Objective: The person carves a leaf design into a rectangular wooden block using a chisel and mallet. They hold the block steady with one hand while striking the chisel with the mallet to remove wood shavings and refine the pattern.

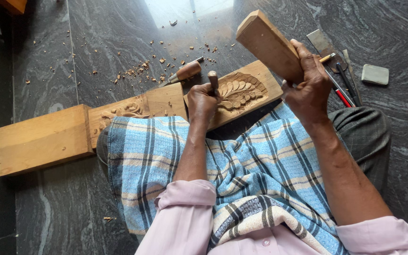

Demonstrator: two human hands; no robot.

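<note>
Left hand is clenched around a chisel, which I see standing on the carved wooden panel lying on the stone floor before the knees. Right hand grips a raised wooden mallet block. I judge this mid-carving: the next strike calls for a square hit on the chisel head. A spare chisel lies just beyond.

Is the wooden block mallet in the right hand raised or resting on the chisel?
Raised: the mallet in the right hand is clear of the chisel.
</note>
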